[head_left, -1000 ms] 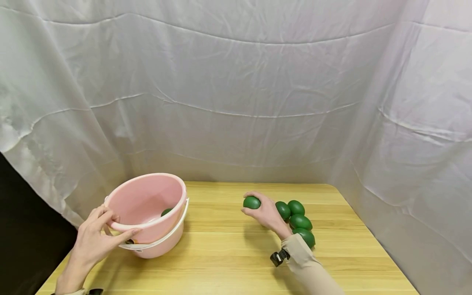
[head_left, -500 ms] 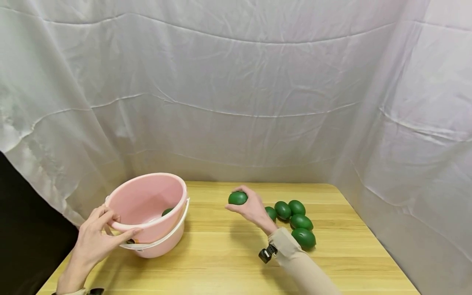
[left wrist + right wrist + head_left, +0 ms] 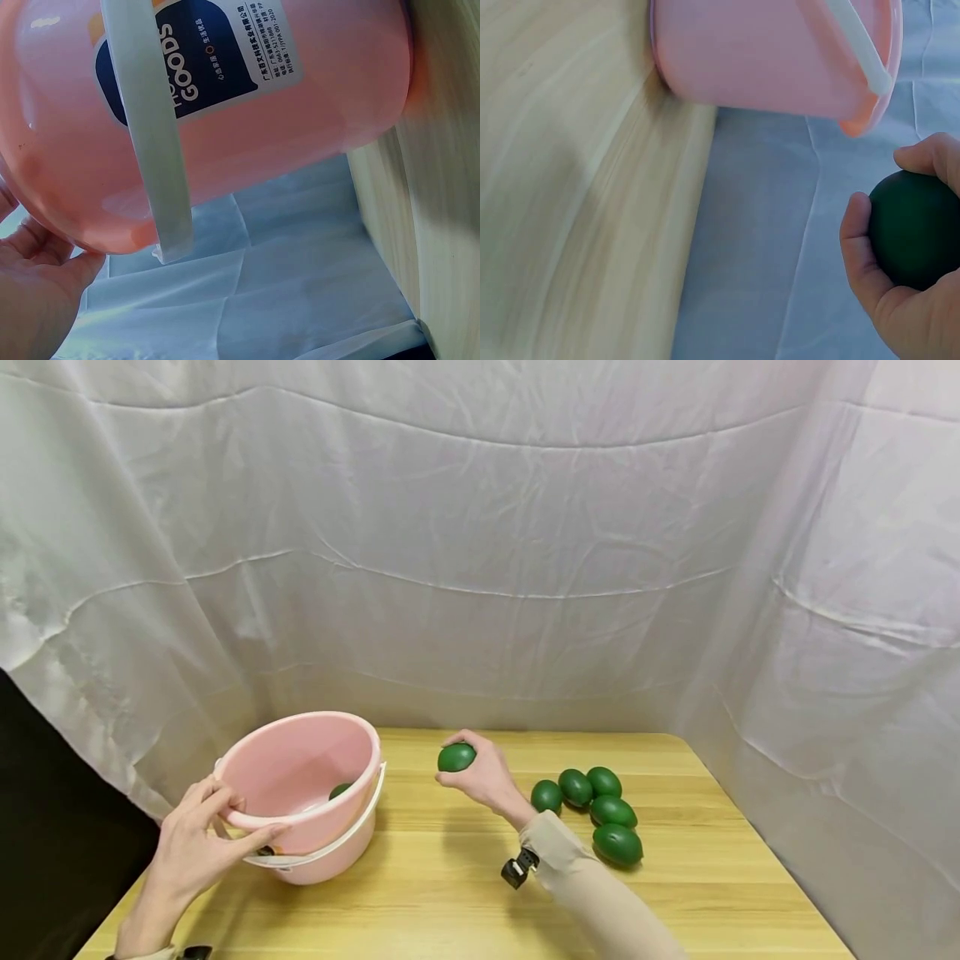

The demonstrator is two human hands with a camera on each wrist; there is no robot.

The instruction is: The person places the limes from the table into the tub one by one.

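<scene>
Your left hand [image 3: 187, 847] grips the bucket [image 3: 330, 864] by its near-left rim, at the left of the table [image 3: 435, 893]; one green fruit [image 3: 340, 790] shows inside. Your right hand [image 3: 487, 777] grasps a second fruit [image 3: 457, 757] above the table, right of the bucket. Five loose fruits [image 3: 612, 812] lie farther right.

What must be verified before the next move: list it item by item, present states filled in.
1. Right hand grips the held green fruit in its fingers: ok.
2. Left hand holds the rim of the pink bucket: ok.
3. White handle hangs below the rim, off the mouth: ok.
4. Held fruit over the bucket, its likely destination: not ok; it is apart, to the right.
5. Fruit count inside the bucket: cannot tell; one green fruit partly shows.
</scene>
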